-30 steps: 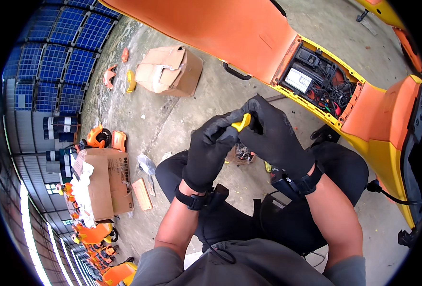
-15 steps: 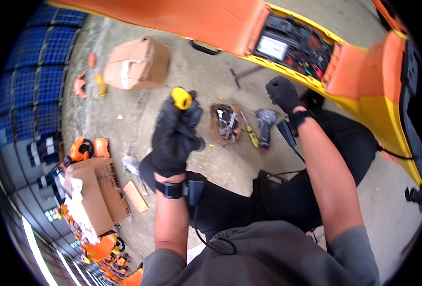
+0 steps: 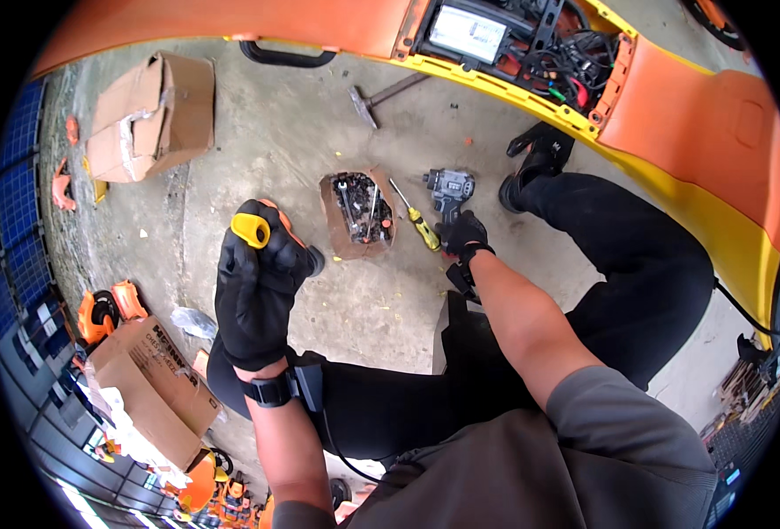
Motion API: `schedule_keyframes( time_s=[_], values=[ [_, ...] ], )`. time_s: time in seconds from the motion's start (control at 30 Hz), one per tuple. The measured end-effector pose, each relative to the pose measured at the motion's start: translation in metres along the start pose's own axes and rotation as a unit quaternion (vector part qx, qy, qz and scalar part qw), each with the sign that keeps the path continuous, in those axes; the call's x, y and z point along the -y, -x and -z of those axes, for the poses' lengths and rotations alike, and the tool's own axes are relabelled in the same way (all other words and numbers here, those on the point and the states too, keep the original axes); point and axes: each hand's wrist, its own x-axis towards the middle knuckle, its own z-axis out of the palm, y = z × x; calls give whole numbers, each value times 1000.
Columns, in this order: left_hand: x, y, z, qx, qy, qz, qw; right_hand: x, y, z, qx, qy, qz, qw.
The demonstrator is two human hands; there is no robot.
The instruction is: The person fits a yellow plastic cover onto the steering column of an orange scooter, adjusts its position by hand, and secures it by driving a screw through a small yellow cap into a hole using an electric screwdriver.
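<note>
My left hand (image 3: 256, 286), in a black glove, is raised over the floor and closed around a small yellow ring-shaped part (image 3: 242, 227) with an oval opening. An orange strip (image 3: 282, 218) shows beside its fingers; I cannot tell whether the hand holds it. My right hand (image 3: 466, 232), also gloved, is closed on the lower handle of a grey-black cordless impact driver (image 3: 450, 187) lying on the floor. Left of the driver lies a screwdriver (image 3: 423, 227) with a yellow-and-black handle. Beside that sits an open cardboard box (image 3: 330, 208) of bolts and small metal tools.
An orange-and-yellow body panel (image 3: 698, 150) curves across the far side, with an open compartment of cables and connectors (image 3: 575, 70). A hammer (image 3: 365, 106) lies below it. Cardboard boxes (image 3: 148, 119) and orange parts (image 3: 99, 316) stand at left. My knees flank the work area.
My right hand, a closed fist in the air before, has come down and left onto the impact driver's handle. The left hand still holds the yellow part. The view has shifted.
</note>
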Motion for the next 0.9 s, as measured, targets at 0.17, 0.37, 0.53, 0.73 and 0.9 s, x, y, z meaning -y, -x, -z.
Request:
schedule_keyframes(
  time_s=[0.17,0.37,0.53,0.73,0.9],
  values=[
    [5,-8,17,57,149,-20,987,-8,-11,-11,18,165,259,951],
    [3,-3,21,80,138,-26,987,6,9,49,249,-480,-16,841],
    [-5,22,5,101,149,-33,983,30,68,104,229,-473,44,850],
    [-26,53,-30,139,96,-102,980,77,157,208,135,-380,332,853],
    [-68,71,-64,174,76,-184,965,86,266,298,-72,-388,574,718]
  ],
)
